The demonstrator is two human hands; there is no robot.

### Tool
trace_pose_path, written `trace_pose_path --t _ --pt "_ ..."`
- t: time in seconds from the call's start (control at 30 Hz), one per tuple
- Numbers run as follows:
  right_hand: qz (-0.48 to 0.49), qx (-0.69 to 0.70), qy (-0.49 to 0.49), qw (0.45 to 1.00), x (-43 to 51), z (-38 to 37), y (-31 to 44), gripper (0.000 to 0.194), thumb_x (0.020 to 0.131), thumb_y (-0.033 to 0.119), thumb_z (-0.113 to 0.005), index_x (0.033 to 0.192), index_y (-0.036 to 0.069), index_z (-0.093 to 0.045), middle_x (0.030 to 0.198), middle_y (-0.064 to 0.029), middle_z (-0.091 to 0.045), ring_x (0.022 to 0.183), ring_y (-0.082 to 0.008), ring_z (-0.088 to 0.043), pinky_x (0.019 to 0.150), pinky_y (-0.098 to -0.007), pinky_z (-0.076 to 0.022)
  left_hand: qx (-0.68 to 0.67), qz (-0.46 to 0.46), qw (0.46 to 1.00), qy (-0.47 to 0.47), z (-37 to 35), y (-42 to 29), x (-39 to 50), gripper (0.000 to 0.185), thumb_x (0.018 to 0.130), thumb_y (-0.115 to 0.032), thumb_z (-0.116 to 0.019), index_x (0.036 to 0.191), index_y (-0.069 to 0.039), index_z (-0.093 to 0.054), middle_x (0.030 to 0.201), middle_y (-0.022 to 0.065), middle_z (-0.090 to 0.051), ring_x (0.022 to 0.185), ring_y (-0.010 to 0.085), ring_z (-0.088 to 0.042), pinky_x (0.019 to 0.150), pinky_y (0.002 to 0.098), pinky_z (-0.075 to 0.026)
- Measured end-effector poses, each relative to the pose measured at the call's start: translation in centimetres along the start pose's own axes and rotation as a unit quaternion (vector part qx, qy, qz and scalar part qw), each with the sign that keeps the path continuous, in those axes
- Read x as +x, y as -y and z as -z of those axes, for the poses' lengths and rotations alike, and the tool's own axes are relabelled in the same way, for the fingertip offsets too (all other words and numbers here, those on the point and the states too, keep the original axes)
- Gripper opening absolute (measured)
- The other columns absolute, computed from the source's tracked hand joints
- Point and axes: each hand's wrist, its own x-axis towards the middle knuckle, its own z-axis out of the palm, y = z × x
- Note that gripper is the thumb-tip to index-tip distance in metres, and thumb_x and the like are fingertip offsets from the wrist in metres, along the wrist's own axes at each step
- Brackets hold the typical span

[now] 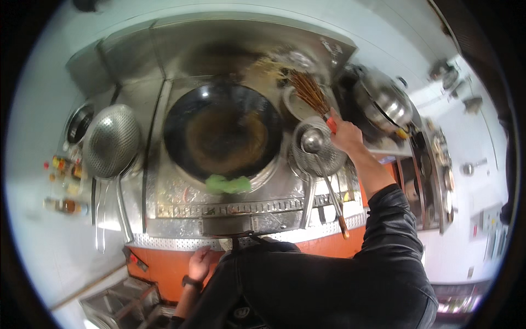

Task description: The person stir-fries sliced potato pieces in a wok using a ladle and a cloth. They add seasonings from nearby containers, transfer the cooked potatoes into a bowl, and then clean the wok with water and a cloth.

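Note:
My right hand [347,133] grips the red handle of a bamboo wok brush [308,92], its bristles over the back right of the stove. My left hand [200,263] hangs low near the stove's front edge; its fingers look loosely bent, and whether they hold anything is unclear. Between them and farther back, a large black wok [224,131] sits on the steel range with a brownish wet bottom. A green cloth [228,184] lies over its near rim. Below the brush, a steel ladle [313,141] rests on a perforated strainer [337,158].
Another long-handled perforated strainer [111,142] lies at the left, with bottles [68,205] beyond it. A lidded steel pot [384,100] stands at the back right. Behind the right strainer is a round container [298,103]. The range has a raised steel backsplash [205,53].

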Motion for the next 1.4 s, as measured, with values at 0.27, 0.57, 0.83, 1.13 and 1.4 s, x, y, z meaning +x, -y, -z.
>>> trace_pose_path --t 0.27,0.57,0.83,1.13,1.4 --pt "-0.316 0.121 0.077 0.938 -15.0 -12.1 -13.1 0.075 0.087 0.029 -0.056 0.15 0.013 -0.019 0.103 -0.0176 -0.068 0.098 -0.033 -0.066 0.086 -0.046 -0.0499 -0.225 -0.008 0.972 0.073 -8.7 -15.4 9.7 0.046 0.096 -0.027 -0.056 0.135 -0.006 -0.044 0.121 0.0158 -0.06 0.106 0.0264 -0.061 0.089 0.0395 -0.048" --pt "-0.361 0.286 0.001 0.887 -20.2 -22.4 -14.8 0.072 0.089 0.021 -0.056 0.15 0.009 -0.021 0.122 -0.0254 -0.054 0.112 -0.0401 -0.056 0.093 -0.0468 -0.046 -0.345 0.162 0.913 0.145 -9.6 -19.2 18.1 0.044 0.092 -0.042 -0.055 0.105 -0.001 -0.061 0.097 0.0132 -0.068 0.086 0.0266 -0.065 0.075 0.0361 -0.055" --pt "-0.316 0.63 0.186 0.685 -29.8 -21.2 -11.7 0.058 0.089 0.053 -0.061 0.124 0.007 -0.06 0.078 -0.0065 -0.056 0.071 -0.0167 -0.057 0.064 -0.0303 -0.0486 -0.389 0.107 0.915 -0.026 -9.9 -19.2 19.5 0.028 0.091 -0.017 -0.046 0.104 0.003 -0.06 0.101 0.017 -0.066 0.095 0.0313 -0.064 0.086 0.0459 -0.055" --pt "-0.159 0.818 0.271 0.482 -25.6 -13.7 -11.6 0.041 0.082 0.012 -0.058 0.12 0.0 -0.048 0.067 -0.0072 -0.055 0.043 -0.0146 -0.051 0.036 -0.027 -0.0399 -0.386 0.071 0.906 -0.161 -10.5 -17.9 20.2 0.015 0.088 -0.01 -0.052 0.101 -0.006 -0.053 0.103 0.0159 -0.058 0.091 0.0305 -0.061 0.075 0.0458 -0.051" --pt "0.003 0.618 0.095 0.781 -22.4 -10.8 -6.3 0.038 0.083 0.001 -0.059 0.118 -0.007 -0.047 0.079 -0.0096 -0.055 0.07 -0.0186 -0.059 0.065 -0.0314 -0.0524 -0.167 -0.036 0.941 -0.291 -6.7 -24.9 10.5 0.018 0.081 -0.007 -0.055 0.097 -0.001 -0.06 0.088 0.0115 -0.061 0.077 0.0245 -0.062 0.06 0.0384 -0.053"
